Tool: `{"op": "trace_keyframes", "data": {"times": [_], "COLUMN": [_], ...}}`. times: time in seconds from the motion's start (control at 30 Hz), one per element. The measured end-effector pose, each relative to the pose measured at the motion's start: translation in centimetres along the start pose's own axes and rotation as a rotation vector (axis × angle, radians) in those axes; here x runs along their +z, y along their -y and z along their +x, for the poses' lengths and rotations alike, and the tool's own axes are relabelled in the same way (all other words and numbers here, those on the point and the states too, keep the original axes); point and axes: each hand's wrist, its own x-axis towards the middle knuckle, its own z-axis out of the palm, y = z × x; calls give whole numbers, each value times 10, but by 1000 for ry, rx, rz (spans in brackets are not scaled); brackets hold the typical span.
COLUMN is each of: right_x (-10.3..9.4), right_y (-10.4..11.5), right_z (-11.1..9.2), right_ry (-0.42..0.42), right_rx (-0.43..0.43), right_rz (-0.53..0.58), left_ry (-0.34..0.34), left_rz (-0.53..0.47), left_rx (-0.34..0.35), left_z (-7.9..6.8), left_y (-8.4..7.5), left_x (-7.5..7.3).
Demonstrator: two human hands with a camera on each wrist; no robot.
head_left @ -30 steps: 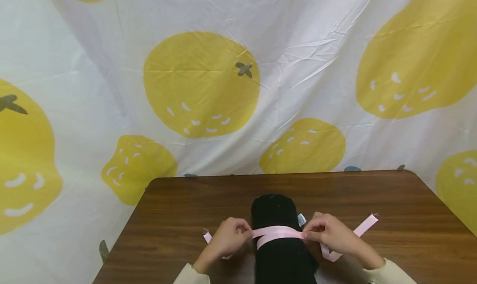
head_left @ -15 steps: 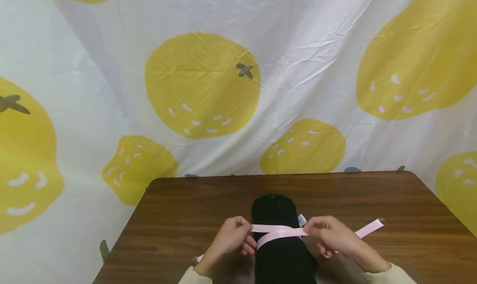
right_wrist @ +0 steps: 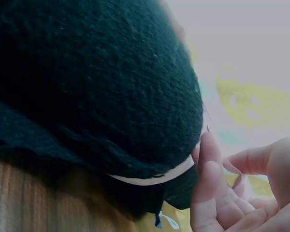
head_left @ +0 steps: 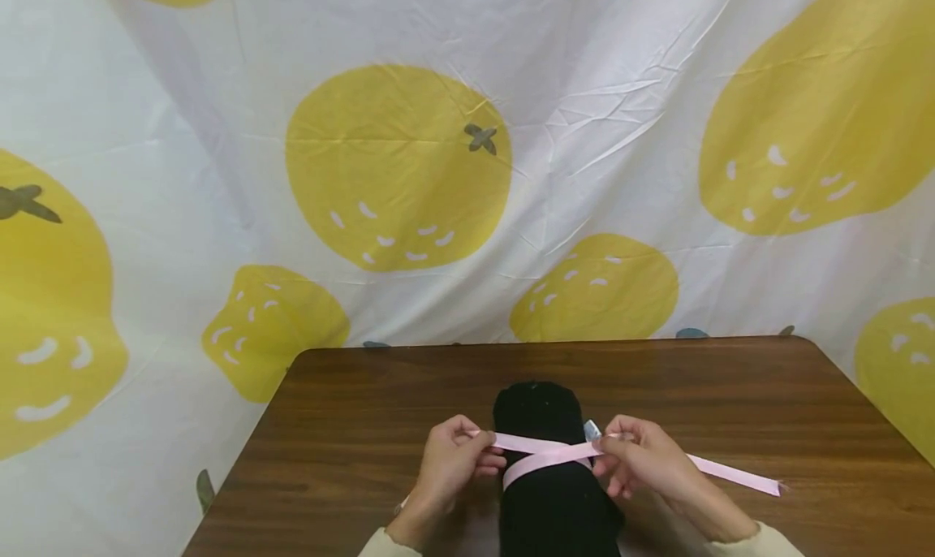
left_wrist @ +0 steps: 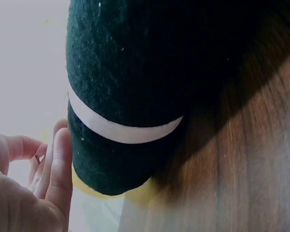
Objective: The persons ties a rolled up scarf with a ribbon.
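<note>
A black, fuzzy rolled cloth (head_left: 544, 500) lies lengthwise on the table, with a pink ribbon (head_left: 551, 457) wrapped round it. On top of the roll the ribbon's two ends cross. To the left of it my left hand (head_left: 454, 458) pinches one end between thumb and index finger. My right hand (head_left: 643, 459) pinches the other end at the right side, and a loose tail trails out past the wrist. The left wrist view shows the ribbon band (left_wrist: 128, 133) lying snug round the roll's side. In the right wrist view the band (right_wrist: 154, 179) runs under the roll.
A brown wood-grain table (head_left: 380, 395) carries the roll. A small white tag (head_left: 591, 431) sticks out from the roll's right side. Behind the table's far edge hangs a white curtain (head_left: 584, 151) printed with yellow lemons.
Both hands have risen slightly with the ribbon ends, and the crossing on top now shows as a clearer X. The right tail has swung outward and down toward the right.
</note>
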Motion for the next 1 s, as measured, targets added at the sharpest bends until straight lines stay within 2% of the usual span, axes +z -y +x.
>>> {"op": "trace_keyframes", "data": {"times": [0.23,0.43,0.57,0.73,0.83,1.0], "right_x": [9,19,24,30,34,38], "right_y": [0,2,3,5,8,9], "right_z": [2,4,3,1,1,2], "right_ry": [-166,-323,-330,-321,-327,-324], "right_rx": [-74,-92,-79,-83,-96,-92], "right_rz": [75,191,335,512,562,566], "left_ry": [-95,-139,-150,-149,-142,-130], "left_rz": [-136,-282,-368,-415,-422,-400], "left_rx": [60,62,55,47,39,11], "left_z": [1,2,2,2,2,0], "left_y": [0,-1,1,4,6,8], "left_x": [8,16,20,23,24,24]}}
